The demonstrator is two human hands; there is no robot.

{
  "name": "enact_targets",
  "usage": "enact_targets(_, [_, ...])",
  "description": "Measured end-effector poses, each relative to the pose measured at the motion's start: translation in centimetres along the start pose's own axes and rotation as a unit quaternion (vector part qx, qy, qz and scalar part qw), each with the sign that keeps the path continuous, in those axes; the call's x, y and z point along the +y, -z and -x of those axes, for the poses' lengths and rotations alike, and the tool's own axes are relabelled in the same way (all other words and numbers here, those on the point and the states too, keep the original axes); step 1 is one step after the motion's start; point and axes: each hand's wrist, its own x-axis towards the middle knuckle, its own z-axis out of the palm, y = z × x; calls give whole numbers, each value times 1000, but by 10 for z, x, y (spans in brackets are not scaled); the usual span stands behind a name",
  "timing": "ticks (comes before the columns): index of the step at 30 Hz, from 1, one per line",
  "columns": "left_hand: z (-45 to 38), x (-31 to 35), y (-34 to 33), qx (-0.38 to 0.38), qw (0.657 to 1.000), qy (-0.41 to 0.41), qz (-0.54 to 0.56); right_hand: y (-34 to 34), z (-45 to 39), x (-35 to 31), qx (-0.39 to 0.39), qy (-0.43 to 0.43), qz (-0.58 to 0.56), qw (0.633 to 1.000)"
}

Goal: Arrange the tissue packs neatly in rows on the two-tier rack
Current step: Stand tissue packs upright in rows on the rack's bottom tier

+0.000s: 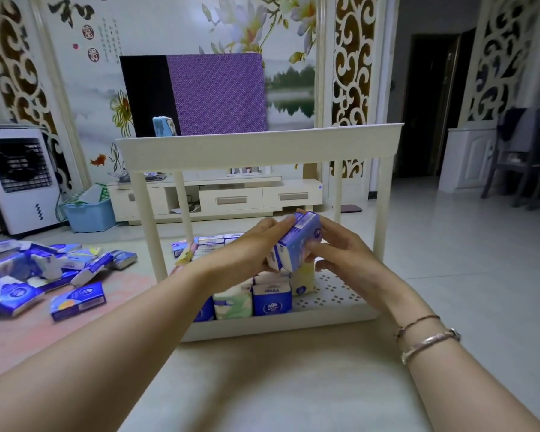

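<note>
A cream two-tier rack (259, 145) stands on the floor in front of me. Several blue and white tissue packs (272, 302) stand in rows on the left part of its lower tier. A blue tissue pack (298, 241) is held tilted above those rows, between the two tiers. My left hand (247, 254) grips its left side and my right hand (337, 247) pinches its right side. One pack stands on the top tier (164, 126) at the far left. More packs (212, 243) lie behind the rack.
A loose pile of tissue packs (44, 275) lies on the floor at the left. The right part of the lower tier (334, 288) shows its perforated surface. A TV cabinet (219, 198), a blue basket (89, 213) and a white air cooler (19, 179) stand behind.
</note>
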Motion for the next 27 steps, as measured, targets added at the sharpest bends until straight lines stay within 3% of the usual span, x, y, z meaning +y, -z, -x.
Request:
enact_targets(3, [0,7,0,9,1000,3,-22,4,0,-4,2,-19,-13,1000])
enact_targets(8, [-1,5,-1,86,970,-72,-215,22,3,-14,33,-58,8,998])
enact_targets(13, [-1,-29,4,7,875,-36,-482,15,-1,-10,41,-82,243,966])
enact_targets(17, [-2,-32,8,-21,851,-20,-524,3,-6,7,15,-100,379,920])
enact_targets(23, [-3,-34,9,-31,838,-11,-545,-8,-11,30,42,-136,307,941])
enact_targets(27, [-1,-33,8,-27,839,-15,-544,-12,-11,36,49,-168,331,927])
